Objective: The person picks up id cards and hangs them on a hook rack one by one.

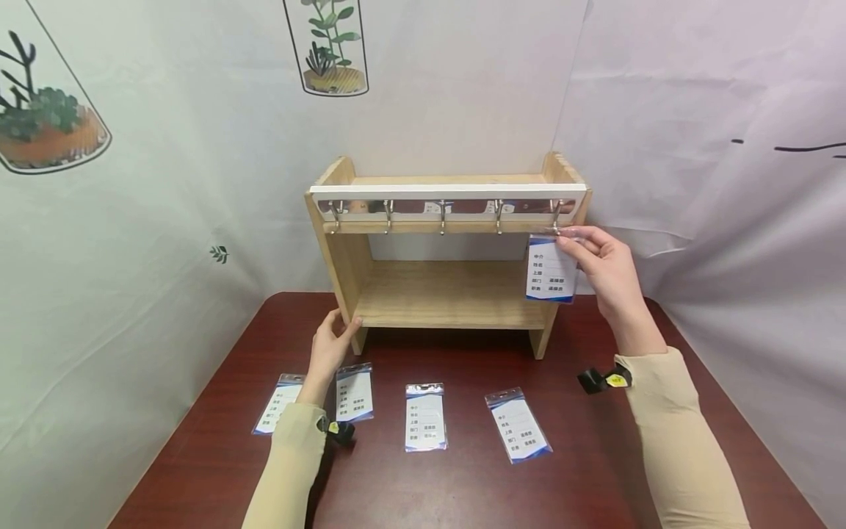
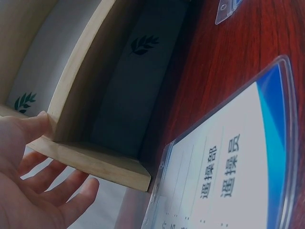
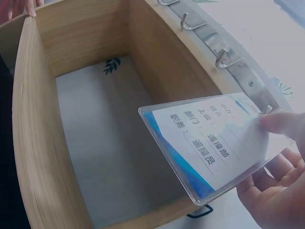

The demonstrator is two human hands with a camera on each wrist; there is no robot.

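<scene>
Since it all hangs on the gap between one badge and one hook, look at the right end of the rail first. The right hand has a tall rectangular badge in a clear plastic sleeve, white card with blue trim, pinched by its upper right corner, thumb in front. Its long axis runs pretty much straight up and down, printed face toward the wearer, top edge right up at the lower tip of the silver metal end hook. Fingers cover that spot, so I can't tell if the slot is over the tip or just beside it.

That hook sits at the right end of the white rail along the upper front edge of the pale wooden two-tier shelf unit, which stands toward the far edge of the dark red wooden tabletop. The right hand is clearly the nearer one; the left hand is way off at the unit's lower left front corner, gripping it with the thumb on the front and fingers round the outer side.

Four more matching badges lie flat between the unit and the tabletop's near edge: leftmost badge, partly under the left sleeve, second badge, third badge, and rightmost badge, which is skewed.
</scene>
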